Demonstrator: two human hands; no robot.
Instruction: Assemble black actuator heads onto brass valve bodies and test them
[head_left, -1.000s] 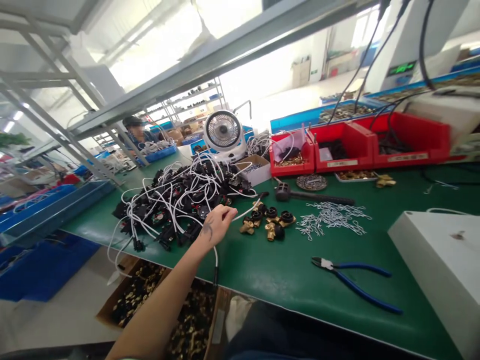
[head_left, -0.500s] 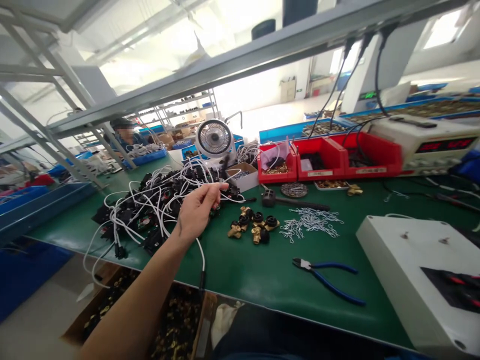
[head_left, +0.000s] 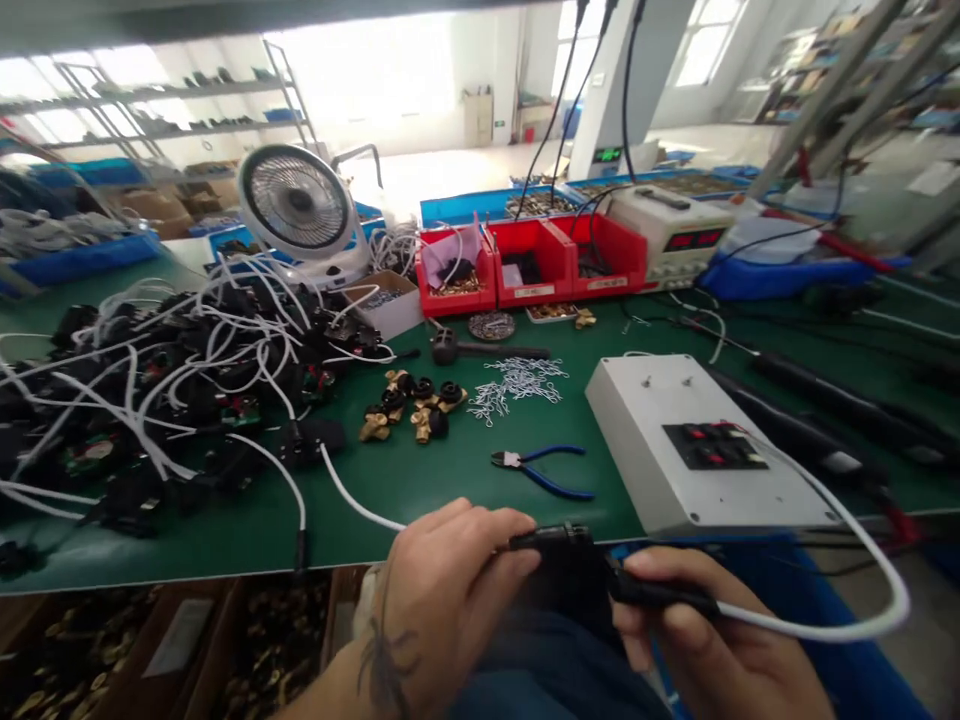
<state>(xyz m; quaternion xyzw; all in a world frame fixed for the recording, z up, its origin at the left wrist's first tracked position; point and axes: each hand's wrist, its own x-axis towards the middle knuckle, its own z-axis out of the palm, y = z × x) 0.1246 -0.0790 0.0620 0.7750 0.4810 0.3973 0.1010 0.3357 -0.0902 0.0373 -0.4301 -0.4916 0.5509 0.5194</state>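
Left hand (head_left: 457, 580) closed, thumb and fingers pinching a black connector (head_left: 559, 535), its end pointing right. Right hand (head_left: 705, 610) grips a black plug (head_left: 660, 592), nose toward the connector; the two are near but apart, in front of the worker's lap at the bench's near side.

A white cable (head_left: 360, 510) runs from a black unit (head_left: 311, 440) in behind the left hand, likely to the connector. A second white lead (head_left: 825, 628) loops from the panel (head_left: 716, 447) on the white box (head_left: 634, 400) to the plug.

Step in hand looks like lining up the two ends. Best done gripping the rigid bodies, not the cables; the pair should come onto one axis, any key matched, before straight pressure. Pin faces too blurred to read. Forcing at a tilt could bend contacts.

Edges: the bench (head_left: 465, 470) ends just behind the hands, so knuckles could knock its lip. Pliers (head_left: 511, 460) lie beyond the left hand, jaws to the left; the box's near corner stands close above the right hand. Easiest room seems toward the lap. Slack in the right lead looks ample; the left cable allows less, and a hard pull could drag the unit.
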